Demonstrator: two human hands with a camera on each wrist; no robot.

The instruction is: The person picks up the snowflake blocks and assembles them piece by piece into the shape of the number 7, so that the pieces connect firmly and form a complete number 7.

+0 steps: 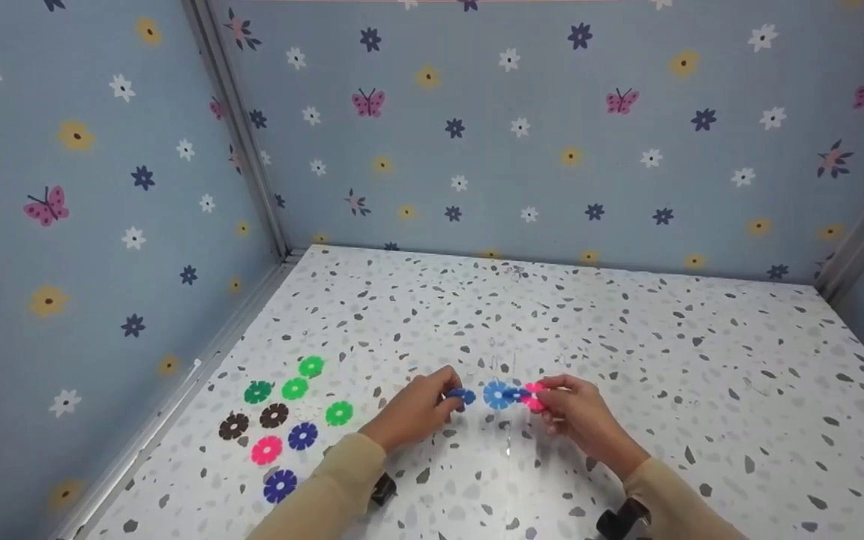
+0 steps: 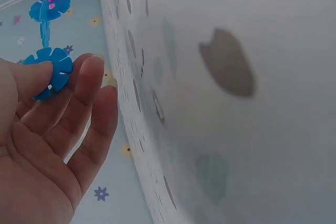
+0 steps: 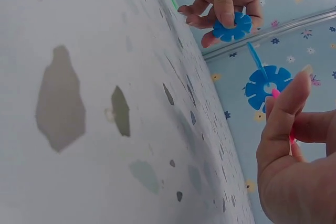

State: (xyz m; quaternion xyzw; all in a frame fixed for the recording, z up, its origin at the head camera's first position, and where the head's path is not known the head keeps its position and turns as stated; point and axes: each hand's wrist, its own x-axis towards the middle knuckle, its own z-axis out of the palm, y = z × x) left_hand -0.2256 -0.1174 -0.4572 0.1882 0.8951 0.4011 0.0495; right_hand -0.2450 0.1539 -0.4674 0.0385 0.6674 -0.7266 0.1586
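My left hand (image 1: 418, 405) pinches a blue notched plastic disc (image 1: 462, 395) between thumb and fingers. Across a small gap, my right hand (image 1: 578, 409) holds a pink notched disc (image 1: 532, 397). A darker blue disc (image 3: 257, 93) is slotted into the pink one, and a light blue disc (image 1: 497, 394) is slotted into that, forming a short chain pointing left. Seen from the left wrist, the light blue disc (image 2: 45, 32) is edge-on, close to the disc under my left thumb. Fingers partly cover the pink disc in the right wrist view.
Loose discs lie left of my left arm: several green ones (image 1: 339, 413), two dark brown (image 1: 274, 415), a pink (image 1: 266, 450) and two dark blue (image 1: 280, 486). The speckled white tabletop (image 1: 432, 315) meets flower-patterned walls (image 1: 477, 157) at the back and sides.
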